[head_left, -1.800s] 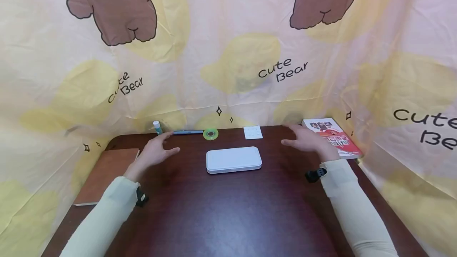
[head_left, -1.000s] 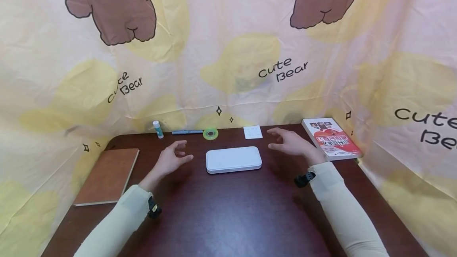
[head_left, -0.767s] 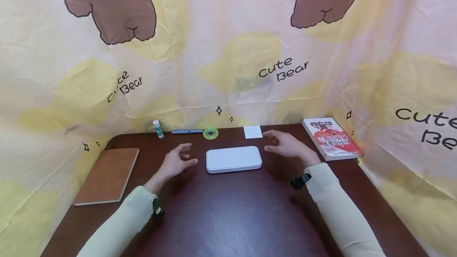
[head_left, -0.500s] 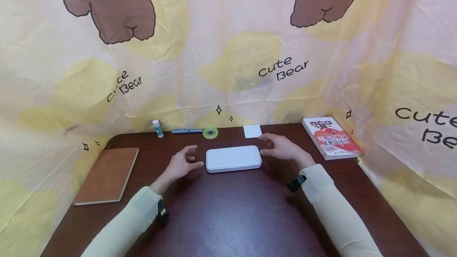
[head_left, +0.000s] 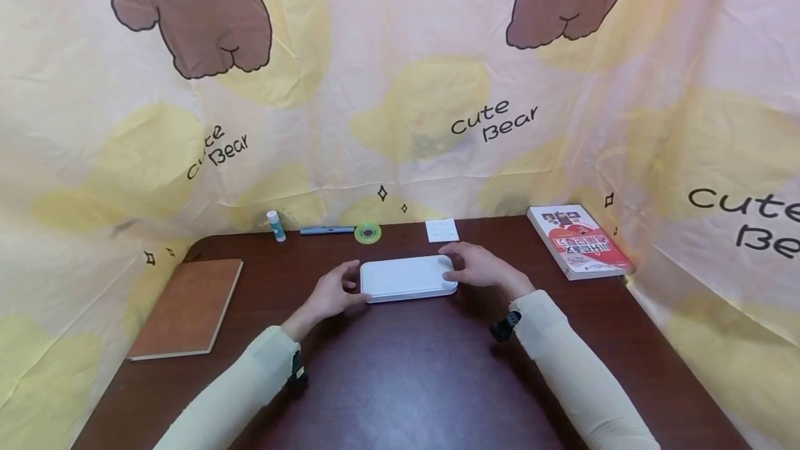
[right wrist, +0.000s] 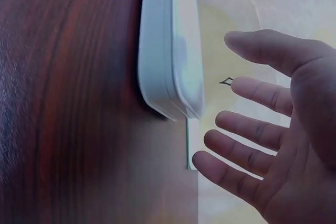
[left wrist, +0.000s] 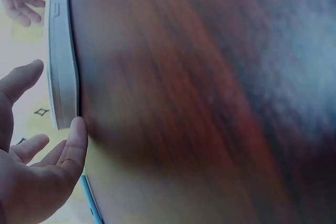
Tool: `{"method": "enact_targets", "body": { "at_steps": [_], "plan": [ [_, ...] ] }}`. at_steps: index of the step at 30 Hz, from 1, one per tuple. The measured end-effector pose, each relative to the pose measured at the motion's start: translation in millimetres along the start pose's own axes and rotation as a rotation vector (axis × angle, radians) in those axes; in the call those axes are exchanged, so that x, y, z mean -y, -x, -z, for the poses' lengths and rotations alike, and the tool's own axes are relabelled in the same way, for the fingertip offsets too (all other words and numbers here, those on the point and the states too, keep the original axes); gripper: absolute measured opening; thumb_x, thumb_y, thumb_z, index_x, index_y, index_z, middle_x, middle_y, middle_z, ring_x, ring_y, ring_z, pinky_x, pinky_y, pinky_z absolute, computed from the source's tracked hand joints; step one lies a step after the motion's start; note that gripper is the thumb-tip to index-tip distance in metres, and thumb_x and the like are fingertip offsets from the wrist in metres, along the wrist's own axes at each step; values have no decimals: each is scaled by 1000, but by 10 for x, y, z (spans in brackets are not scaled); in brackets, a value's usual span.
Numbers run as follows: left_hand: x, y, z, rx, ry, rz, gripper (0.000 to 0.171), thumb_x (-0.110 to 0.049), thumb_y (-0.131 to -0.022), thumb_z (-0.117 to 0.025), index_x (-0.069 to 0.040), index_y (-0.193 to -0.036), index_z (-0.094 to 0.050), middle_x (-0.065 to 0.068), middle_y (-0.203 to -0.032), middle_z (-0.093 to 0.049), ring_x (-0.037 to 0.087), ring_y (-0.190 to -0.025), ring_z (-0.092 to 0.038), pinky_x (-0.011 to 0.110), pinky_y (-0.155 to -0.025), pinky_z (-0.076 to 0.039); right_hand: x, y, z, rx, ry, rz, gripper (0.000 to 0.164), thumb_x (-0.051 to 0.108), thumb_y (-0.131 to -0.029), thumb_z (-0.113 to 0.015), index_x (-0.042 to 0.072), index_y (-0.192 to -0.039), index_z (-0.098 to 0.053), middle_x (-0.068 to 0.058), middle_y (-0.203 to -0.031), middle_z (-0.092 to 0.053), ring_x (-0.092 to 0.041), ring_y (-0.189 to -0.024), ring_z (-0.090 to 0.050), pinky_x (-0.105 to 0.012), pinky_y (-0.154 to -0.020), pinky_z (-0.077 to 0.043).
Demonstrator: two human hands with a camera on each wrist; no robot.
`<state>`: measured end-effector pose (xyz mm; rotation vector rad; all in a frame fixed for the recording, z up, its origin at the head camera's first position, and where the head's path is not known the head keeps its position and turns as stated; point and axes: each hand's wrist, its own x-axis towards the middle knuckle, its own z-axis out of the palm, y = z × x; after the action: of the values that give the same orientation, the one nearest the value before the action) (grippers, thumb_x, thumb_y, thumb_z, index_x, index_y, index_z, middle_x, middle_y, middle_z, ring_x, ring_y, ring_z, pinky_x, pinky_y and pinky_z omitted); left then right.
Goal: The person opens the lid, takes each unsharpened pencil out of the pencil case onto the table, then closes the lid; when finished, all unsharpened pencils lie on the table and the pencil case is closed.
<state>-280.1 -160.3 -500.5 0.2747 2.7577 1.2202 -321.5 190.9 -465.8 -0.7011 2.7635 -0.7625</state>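
A flat white case (head_left: 409, 278) with rounded corners and a seam around its side lies shut on the dark wooden table (head_left: 400, 380). At its left end is my left hand (head_left: 331, 292), fingers loosely bent and spread; one fingertip (left wrist: 79, 124) is at the case's lower corner, and whether it touches is hard to tell. My right hand (head_left: 482, 269) is at the other end, its thumb overlapping the case's top in the head view. In the right wrist view the right hand (right wrist: 299, 129) shows spread fingers with a gap to the case (right wrist: 168, 51). Neither hand grips anything.
Along the back edge are a glue stick (head_left: 276, 226), a blue pen (head_left: 327, 230), a green tape roll (head_left: 367, 232) and a white paper square (head_left: 442, 230). A brown notebook (head_left: 187, 307) lies left, a red-and-white book (head_left: 580, 243) right. A patterned curtain (head_left: 350, 123) stands behind.
Both hands have come inward from the table's left and right sides, and lower, to the two ends of the white case. The case has stayed in place.
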Motion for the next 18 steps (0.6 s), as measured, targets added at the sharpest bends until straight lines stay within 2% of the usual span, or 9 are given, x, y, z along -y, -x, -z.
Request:
{"method": "enact_targets", "body": {
  "at_steps": [5,13,18],
  "plan": [
    [-10,-39,-59,-10,-31,-7,90,-28,-75,-89,-10,-150,-43,11,-144,-56,19,-101,-69,38,-88,-55,55,-23,-44,-3,32,38,57,32,-89,-75,11,-138,-57,-10,-141,-58,-30,-129,-53,-52,-111,-40],
    [-32,-59,-114,-4,-66,-2,88,-27,-73,-90,-11,-147,-47,13,-137,-56,19,-97,-67,33,-82,-55,81,-101,-159,14,67,3,56,34,-88,-76,16,-138,-58,-9,-143,-56,-28,-131,-49,-52,-112,-39],
    [-28,-87,-140,-3,-84,4,90,-27,-73,-91,-12,-149,-45,11,-135,-55,16,-94,-64,30,-78,-54,108,-157,-251,16,95,-9,61,39,-84,-79,21,-138,-58,-10,-146,-52,-30,-134,-45,-53,-112,-38]
  ]
}}
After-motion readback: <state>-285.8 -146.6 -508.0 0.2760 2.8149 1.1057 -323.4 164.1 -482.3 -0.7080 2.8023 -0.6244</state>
